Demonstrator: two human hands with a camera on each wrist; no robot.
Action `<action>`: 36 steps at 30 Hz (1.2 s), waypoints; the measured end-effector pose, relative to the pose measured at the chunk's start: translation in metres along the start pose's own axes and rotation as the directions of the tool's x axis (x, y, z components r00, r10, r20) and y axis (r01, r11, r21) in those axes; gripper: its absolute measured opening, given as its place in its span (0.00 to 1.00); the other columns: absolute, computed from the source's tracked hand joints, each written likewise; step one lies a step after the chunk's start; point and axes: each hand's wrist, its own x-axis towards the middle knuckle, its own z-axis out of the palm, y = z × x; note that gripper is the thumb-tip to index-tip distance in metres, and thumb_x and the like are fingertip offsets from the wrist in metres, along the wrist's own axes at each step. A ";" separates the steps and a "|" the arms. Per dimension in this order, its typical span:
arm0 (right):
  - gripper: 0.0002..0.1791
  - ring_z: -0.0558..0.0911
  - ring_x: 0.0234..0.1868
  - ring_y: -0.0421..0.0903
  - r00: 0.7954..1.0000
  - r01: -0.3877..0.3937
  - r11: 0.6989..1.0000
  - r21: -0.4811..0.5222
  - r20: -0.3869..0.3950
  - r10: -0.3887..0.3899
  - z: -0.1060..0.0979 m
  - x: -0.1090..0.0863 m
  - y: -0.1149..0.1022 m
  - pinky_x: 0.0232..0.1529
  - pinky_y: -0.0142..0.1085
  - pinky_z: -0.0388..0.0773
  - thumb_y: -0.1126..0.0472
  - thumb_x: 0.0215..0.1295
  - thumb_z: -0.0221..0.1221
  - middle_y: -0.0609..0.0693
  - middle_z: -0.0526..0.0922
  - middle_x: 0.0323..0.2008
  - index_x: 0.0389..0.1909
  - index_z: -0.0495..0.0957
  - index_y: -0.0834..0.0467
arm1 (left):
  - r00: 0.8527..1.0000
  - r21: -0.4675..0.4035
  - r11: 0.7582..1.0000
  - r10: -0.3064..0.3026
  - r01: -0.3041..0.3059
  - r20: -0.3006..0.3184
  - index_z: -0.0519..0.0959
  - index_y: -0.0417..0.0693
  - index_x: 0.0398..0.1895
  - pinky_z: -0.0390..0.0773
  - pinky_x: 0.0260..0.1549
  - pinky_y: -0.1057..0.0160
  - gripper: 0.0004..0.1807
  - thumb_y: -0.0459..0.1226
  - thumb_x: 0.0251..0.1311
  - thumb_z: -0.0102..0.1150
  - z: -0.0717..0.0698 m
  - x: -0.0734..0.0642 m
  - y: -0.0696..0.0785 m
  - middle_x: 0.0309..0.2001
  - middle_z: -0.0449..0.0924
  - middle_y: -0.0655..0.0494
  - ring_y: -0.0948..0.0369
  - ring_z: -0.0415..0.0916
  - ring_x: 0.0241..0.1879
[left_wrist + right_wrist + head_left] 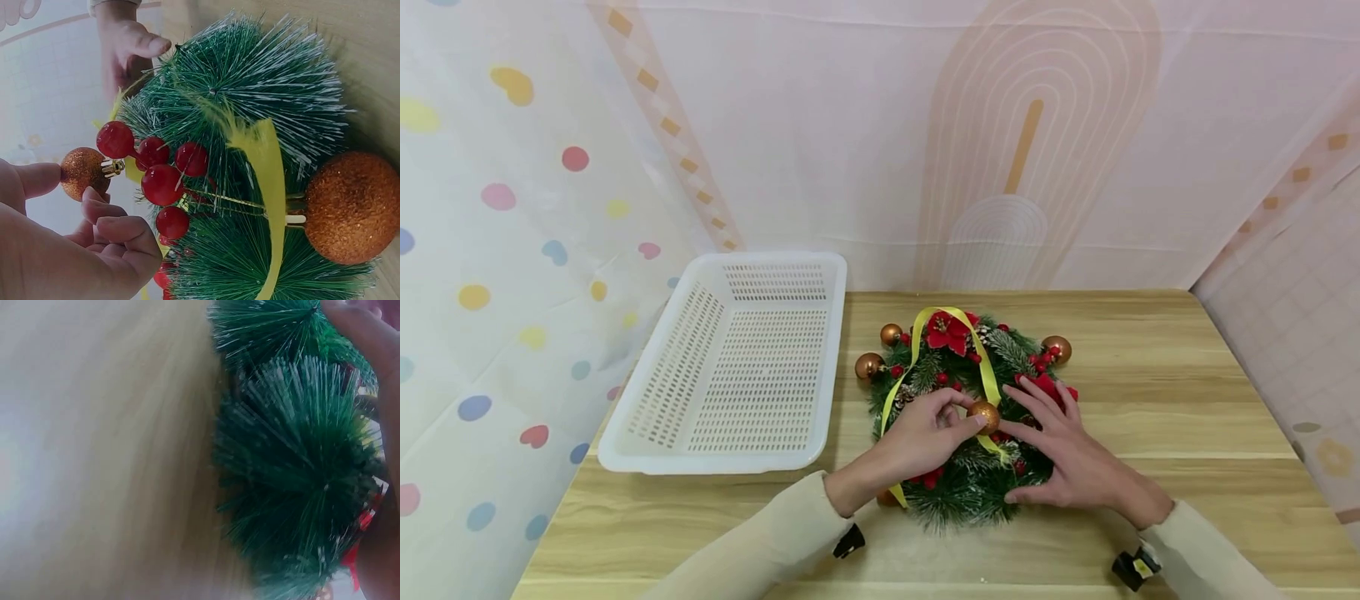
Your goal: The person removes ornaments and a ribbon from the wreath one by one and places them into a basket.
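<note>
My left hand (925, 435) pinches a glittery copper Christmas ball (983, 417) between thumb and fingers, over the middle of a green Christmas wreath (958, 492). In the left wrist view that ball (80, 174) shows its gold cap turned towards red berries (164, 184). With fingers spread, my right hand (1071, 454) rests on the wreath's right side. A yellow ribbon (987, 375) loops across the wreath, one frayed end lying near the held ball. Red poinsettias (949, 332) and more copper balls (870, 366) sit around the wreath's edge.
A white perforated plastic basket (831, 375) stands left of the wreath on the wooden table (1157, 400). Behind the table hangs a pale patterned cloth (880, 150), with a dotted one (512, 292) along the left.
</note>
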 end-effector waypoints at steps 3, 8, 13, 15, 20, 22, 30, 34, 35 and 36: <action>0.47 0.51 0.75 0.66 1.000 0.009 1.000 -0.010 -0.026 -0.009 0.002 0.004 0.000 0.66 0.70 0.35 0.28 0.50 0.66 0.63 0.57 0.74 0.67 0.72 0.50 | 1.000 -0.009 1.000 -0.004 0.004 -0.001 0.79 0.50 0.52 0.70 0.23 0.63 0.18 0.50 0.67 0.59 0.000 -0.001 -0.001 0.28 0.76 0.57 0.62 0.67 0.20; 0.53 0.54 0.72 0.68 0.997 -0.016 1.000 0.000 -0.071 0.016 0.003 0.005 0.002 0.68 0.67 0.33 0.26 0.54 0.61 0.66 0.58 0.73 0.72 0.64 0.57 | 1.000 -0.018 1.000 -0.016 0.016 -0.003 0.79 0.50 0.53 0.70 0.24 0.63 0.18 0.50 0.67 0.59 0.000 -0.002 -0.001 0.30 0.76 0.57 0.62 0.69 0.22; 0.56 0.54 0.73 0.67 0.995 -0.069 0.998 0.002 -0.067 0.069 0.001 0.004 0.002 0.67 0.68 0.36 0.28 0.54 0.63 0.65 0.55 0.74 0.75 0.59 0.58 | 1.000 -0.006 1.000 -0.012 0.012 -0.007 0.79 0.50 0.53 0.69 0.23 0.64 0.18 0.50 0.67 0.59 0.000 -0.003 -0.002 0.29 0.75 0.57 0.62 0.68 0.21; 0.54 0.54 0.73 0.67 0.995 -0.078 0.997 -0.010 -0.064 0.077 0.002 0.006 0.002 0.65 0.70 0.39 0.28 0.54 0.62 0.64 0.55 0.74 0.75 0.60 0.56 | 1.000 -0.003 1.000 -0.011 0.011 -0.005 0.79 0.50 0.53 0.69 0.23 0.64 0.18 0.49 0.67 0.59 0.000 -0.004 -0.003 0.29 0.75 0.57 0.62 0.67 0.20; 0.53 0.55 0.72 0.66 0.993 -0.089 0.996 -0.029 -0.084 0.086 0.004 0.011 0.002 0.61 0.73 0.44 0.25 0.57 0.56 0.66 0.54 0.74 0.74 0.61 0.57 | 1.000 -0.007 1.000 -0.012 0.012 0.003 0.79 0.51 0.53 0.68 0.22 0.64 0.17 0.49 0.67 0.59 0.000 -0.005 -0.003 0.28 0.75 0.57 0.62 0.67 0.20; 0.53 0.55 0.72 0.66 0.992 -0.085 0.996 -0.032 -0.096 0.081 0.004 0.011 0.002 0.60 0.73 0.44 0.24 0.58 0.53 0.66 0.53 0.75 0.73 0.62 0.59 | 1.000 -0.010 1.000 -0.012 0.012 0.005 0.79 0.51 0.52 0.68 0.22 0.64 0.17 0.50 0.67 0.59 0.000 -0.005 -0.003 0.29 0.75 0.57 0.62 0.67 0.20; 0.53 0.52 0.74 0.65 0.991 -0.084 0.996 -0.017 -0.109 0.082 0.003 0.010 0.004 0.61 0.72 0.41 0.26 0.65 0.47 0.60 0.53 0.77 0.75 0.56 0.64 | 1.000 -0.004 1.000 -0.001 0.001 -0.002 0.79 0.51 0.52 0.68 0.20 0.65 0.17 0.49 0.67 0.59 0.001 -0.005 -0.003 0.27 0.75 0.57 0.63 0.66 0.19; 0.49 0.51 0.75 0.64 0.983 -0.105 0.994 0.030 -0.147 0.108 -0.002 0.009 0.010 0.63 0.70 0.39 0.30 0.69 0.46 0.61 0.53 0.77 0.75 0.54 0.65 | 1.000 -0.028 1.000 -0.007 0.007 -0.002 0.79 0.51 0.52 0.68 0.21 0.65 0.17 0.49 0.67 0.60 0.002 -0.004 -0.003 0.28 0.75 0.57 0.63 0.67 0.19; 0.48 0.51 0.75 0.63 0.981 -0.112 0.993 0.040 -0.157 0.116 -0.003 0.008 0.011 0.64 0.70 0.39 0.31 0.71 0.46 0.61 0.53 0.77 0.75 0.55 0.65 | 1.000 -0.033 0.999 -0.007 0.007 -0.001 0.79 0.51 0.51 0.68 0.21 0.65 0.17 0.49 0.67 0.60 0.002 -0.004 -0.003 0.28 0.75 0.57 0.63 0.67 0.19; 0.46 0.51 0.75 0.63 0.978 -0.120 0.992 0.048 -0.168 0.126 -0.004 0.008 0.013 0.64 0.70 0.39 0.32 0.71 0.46 0.60 0.53 0.77 0.75 0.55 0.65 | 1.000 -0.039 0.999 -0.007 0.007 0.000 0.79 0.51 0.51 0.68 0.22 0.65 0.17 0.50 0.67 0.60 0.003 -0.004 -0.003 0.29 0.75 0.57 0.63 0.67 0.20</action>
